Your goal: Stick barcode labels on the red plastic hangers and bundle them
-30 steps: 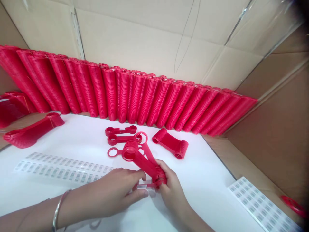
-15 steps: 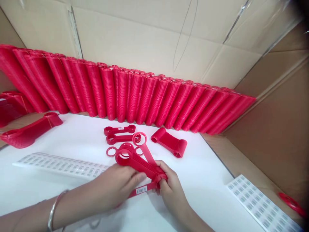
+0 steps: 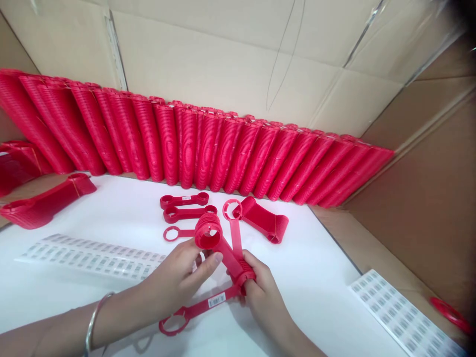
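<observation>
My right hand (image 3: 260, 290) is closed on the near end of a stack of red plastic two-ring handles (image 3: 223, 248), which tilts up and away from me. One handle bearing a white barcode label (image 3: 203, 306) is fanned out of the stack toward the lower left and lies on the white table (image 3: 122, 208). Another handle (image 3: 235, 228) is fanned out upward. My left hand (image 3: 182, 277), a metal bangle on its wrist, pinches the stack's middle with thumb and fingers.
Three single handles (image 3: 184, 200) lie just beyond the hands. A banded bundle (image 3: 262, 219) sits to their right, another (image 3: 46, 201) at far left. Long rows of stacked handles (image 3: 208, 148) lean on the cardboard wall. Barcode sticker sheets lie left (image 3: 89, 258) and right (image 3: 401, 317).
The labelled handle has swung out of the stack toward the lower left, onto the table. The stack has tipped more upright and my left hand has shifted up to its middle.
</observation>
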Demonstrator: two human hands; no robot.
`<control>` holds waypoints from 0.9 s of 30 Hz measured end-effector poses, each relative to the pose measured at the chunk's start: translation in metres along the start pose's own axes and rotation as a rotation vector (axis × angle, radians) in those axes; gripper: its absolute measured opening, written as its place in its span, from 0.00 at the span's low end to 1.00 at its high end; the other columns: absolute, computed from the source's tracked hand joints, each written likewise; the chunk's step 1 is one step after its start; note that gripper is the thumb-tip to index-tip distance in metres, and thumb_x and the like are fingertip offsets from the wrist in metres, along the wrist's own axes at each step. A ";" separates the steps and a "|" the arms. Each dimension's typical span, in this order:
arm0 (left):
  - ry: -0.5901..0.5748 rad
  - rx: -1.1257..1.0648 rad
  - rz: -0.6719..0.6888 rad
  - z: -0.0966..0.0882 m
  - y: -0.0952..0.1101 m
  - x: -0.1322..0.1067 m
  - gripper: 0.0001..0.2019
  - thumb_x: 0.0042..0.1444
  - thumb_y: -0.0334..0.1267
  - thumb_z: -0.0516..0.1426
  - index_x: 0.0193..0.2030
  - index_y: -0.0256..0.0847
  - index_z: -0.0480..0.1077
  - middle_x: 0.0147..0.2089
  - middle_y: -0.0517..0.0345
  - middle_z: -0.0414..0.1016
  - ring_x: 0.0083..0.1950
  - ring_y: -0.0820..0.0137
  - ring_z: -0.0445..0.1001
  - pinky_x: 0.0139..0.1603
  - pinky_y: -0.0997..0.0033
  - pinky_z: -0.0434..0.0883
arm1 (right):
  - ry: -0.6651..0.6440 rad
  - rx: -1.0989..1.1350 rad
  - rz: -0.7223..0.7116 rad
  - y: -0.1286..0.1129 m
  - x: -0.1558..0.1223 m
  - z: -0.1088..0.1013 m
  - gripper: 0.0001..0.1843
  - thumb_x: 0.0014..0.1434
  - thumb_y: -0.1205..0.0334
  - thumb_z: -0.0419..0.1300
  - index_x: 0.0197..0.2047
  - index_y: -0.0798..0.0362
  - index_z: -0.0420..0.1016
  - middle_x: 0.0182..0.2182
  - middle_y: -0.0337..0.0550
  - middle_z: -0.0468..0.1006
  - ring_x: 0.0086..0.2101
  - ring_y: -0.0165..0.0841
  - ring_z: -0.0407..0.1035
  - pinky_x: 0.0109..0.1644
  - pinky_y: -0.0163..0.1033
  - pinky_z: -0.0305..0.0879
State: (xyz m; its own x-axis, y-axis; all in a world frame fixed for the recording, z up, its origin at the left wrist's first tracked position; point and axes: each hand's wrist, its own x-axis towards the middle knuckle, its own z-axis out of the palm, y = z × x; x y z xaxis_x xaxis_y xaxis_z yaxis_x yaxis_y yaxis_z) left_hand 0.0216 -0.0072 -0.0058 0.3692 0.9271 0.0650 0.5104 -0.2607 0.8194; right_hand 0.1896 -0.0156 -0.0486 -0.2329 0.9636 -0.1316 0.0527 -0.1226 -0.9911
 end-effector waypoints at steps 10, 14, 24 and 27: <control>0.034 0.139 0.200 0.001 -0.008 0.000 0.15 0.62 0.42 0.44 0.26 0.40 0.62 0.27 0.62 0.67 0.28 0.74 0.64 0.31 0.74 0.62 | -0.133 -0.256 -0.118 -0.001 -0.002 -0.002 0.12 0.40 0.78 0.43 0.25 0.53 0.60 0.21 0.35 0.63 0.25 0.28 0.58 0.28 0.32 0.54; -0.002 0.184 0.135 0.000 -0.007 0.003 0.19 0.62 0.44 0.43 0.22 0.39 0.59 0.23 0.62 0.65 0.25 0.75 0.62 0.27 0.75 0.59 | -0.185 -0.260 -0.140 -0.001 -0.005 -0.002 0.13 0.41 0.77 0.43 0.27 0.54 0.63 0.23 0.36 0.65 0.26 0.28 0.58 0.31 0.33 0.56; -0.267 0.489 0.079 -0.032 -0.033 0.008 0.11 0.56 0.40 0.51 0.45 0.42 0.66 0.46 0.53 0.69 0.42 0.64 0.70 0.39 0.69 0.65 | -0.094 -0.121 -0.005 0.005 -0.002 -0.005 0.10 0.43 0.73 0.43 0.26 0.53 0.61 0.18 0.34 0.61 0.19 0.26 0.56 0.21 0.31 0.52; -0.338 0.471 0.100 -0.024 -0.046 0.002 0.09 0.55 0.38 0.51 0.42 0.41 0.67 0.45 0.52 0.68 0.41 0.65 0.70 0.41 0.68 0.66 | -0.072 -0.162 -0.003 0.006 -0.002 -0.005 0.10 0.43 0.74 0.42 0.26 0.53 0.61 0.19 0.34 0.61 0.19 0.26 0.56 0.21 0.31 0.52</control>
State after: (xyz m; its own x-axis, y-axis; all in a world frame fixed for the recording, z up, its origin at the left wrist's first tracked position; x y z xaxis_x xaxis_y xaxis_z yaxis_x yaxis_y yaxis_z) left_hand -0.0199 0.0134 -0.0294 0.6209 0.7747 -0.1195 0.7220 -0.5058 0.4722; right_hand 0.1952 -0.0167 -0.0539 -0.3023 0.9436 -0.1352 0.2061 -0.0738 -0.9757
